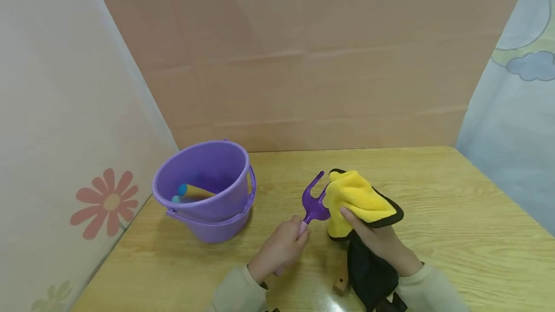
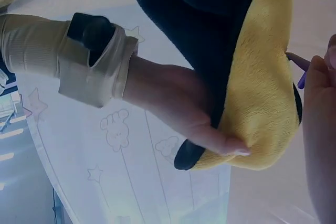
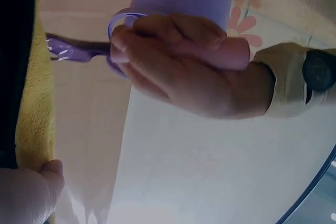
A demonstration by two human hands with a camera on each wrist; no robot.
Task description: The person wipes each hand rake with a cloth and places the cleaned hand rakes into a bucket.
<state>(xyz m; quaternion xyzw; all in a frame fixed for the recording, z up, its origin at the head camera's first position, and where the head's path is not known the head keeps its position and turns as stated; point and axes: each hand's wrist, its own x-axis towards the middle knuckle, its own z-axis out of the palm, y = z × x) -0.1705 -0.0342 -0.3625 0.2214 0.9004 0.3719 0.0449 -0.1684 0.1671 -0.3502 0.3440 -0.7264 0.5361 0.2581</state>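
Observation:
My left hand grips the pink handle of a small purple garden fork, its tines pointing up and away. In my right hand is a cloth, yellow on one side with dark edging, pinched with the thumb on the yellow face. The cloth overlaps the fork's right-hand tines in the head view and hides them. A dark part of the cloth hangs down by the right wrist. In the right wrist view, the left hand's fingers wrap round the handle.
A purple bucket with a handle stands at the left of the wooden table. Inside lie tube-like pieces, yellow with a blue end. A wooden handle end lies near the front, beside the dark cloth. Fabric walls enclose the table.

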